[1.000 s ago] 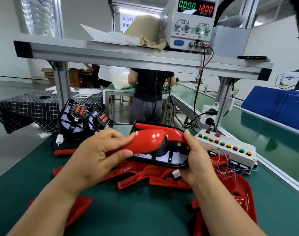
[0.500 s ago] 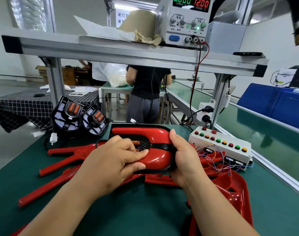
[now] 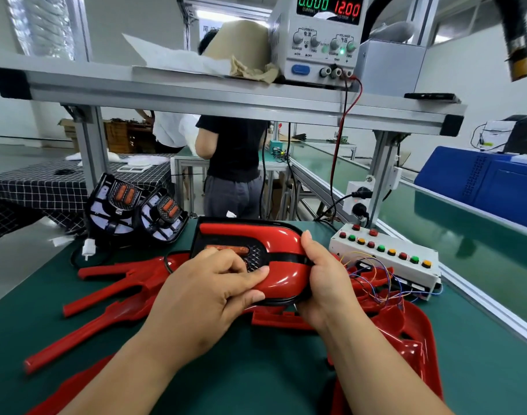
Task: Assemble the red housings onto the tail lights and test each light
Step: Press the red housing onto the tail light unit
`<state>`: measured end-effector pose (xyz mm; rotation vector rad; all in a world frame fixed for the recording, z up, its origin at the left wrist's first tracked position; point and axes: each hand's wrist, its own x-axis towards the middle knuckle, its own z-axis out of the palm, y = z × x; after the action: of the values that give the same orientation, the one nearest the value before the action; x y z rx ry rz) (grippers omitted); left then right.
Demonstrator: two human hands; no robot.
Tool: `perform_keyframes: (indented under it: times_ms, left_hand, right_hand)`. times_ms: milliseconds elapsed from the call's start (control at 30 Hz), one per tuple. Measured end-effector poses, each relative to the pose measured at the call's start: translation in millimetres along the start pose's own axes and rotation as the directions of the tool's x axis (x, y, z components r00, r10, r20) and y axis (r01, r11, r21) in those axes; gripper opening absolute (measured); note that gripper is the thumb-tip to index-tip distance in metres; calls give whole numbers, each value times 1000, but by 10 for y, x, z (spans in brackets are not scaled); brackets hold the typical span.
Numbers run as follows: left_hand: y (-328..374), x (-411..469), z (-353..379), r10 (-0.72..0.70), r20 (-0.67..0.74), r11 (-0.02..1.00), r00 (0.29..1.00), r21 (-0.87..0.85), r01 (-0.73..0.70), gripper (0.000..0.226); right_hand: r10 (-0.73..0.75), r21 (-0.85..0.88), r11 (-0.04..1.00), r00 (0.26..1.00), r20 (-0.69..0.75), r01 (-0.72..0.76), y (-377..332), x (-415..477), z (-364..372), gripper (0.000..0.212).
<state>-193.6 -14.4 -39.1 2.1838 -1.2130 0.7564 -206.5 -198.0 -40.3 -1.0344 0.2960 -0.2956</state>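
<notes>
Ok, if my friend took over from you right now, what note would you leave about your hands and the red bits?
Left hand: grips the red housing from the near side, thumb pressing on it.
Right hand: holds the right end of the tail light under that housing.
Things: two bare tail lights lean at the back left. Loose housings lie on the green table. The button box is on the right.
Done: the housing sits on this light; I cannot tell if it is fully clipped.
Left: press it home, test it, then do the two bare ones.
</notes>
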Motion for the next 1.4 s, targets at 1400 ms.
perform_keyframes:
  times_ms: [1400]
  left_hand:
    - [-307, -45, 76, -555, 159, 169, 817, -940, 298, 47]
  right_hand:
    - [-76, -144, 980, 922, 380, 140, -143, -85, -77, 63]
